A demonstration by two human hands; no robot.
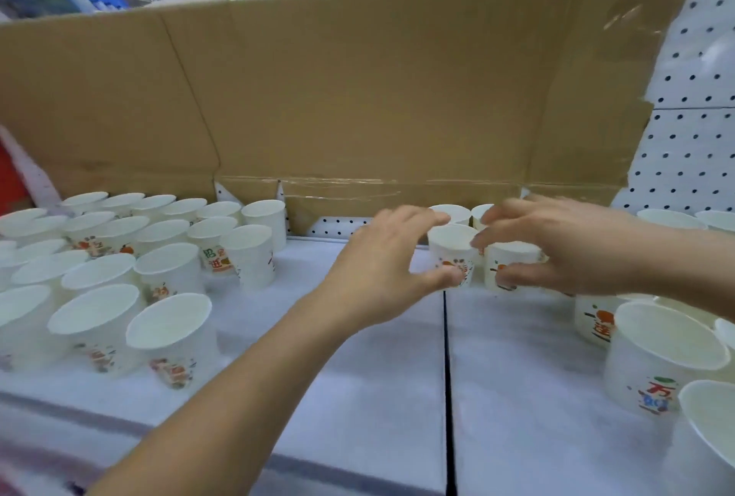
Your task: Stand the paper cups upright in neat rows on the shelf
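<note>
Head camera looks down at a white shelf with lots of paper cups on it. Two hands reach to the back of the shelf, close together.

The left hand is curved round a printed paper cup. Its thumb presses low on the front of the cup, and its fingers bend over the back of the rim. The cup stands up straight between thumb and fingers, with its open top up.

The right hand holds a second paper cup, which stands just beside the first one, touching it or almost. The thumb sits on the front, near the orange print, and the fingers curl over the top.

Two more cups stand right behind these, against a big brown cardboard sheet.

On the left, a big bunch of cups stands in slanting rows, all with the open end up. On the right, a few bigger-looking cups stand close to the camera. A white board with little holes is at the right, behind the shelf.
</note>
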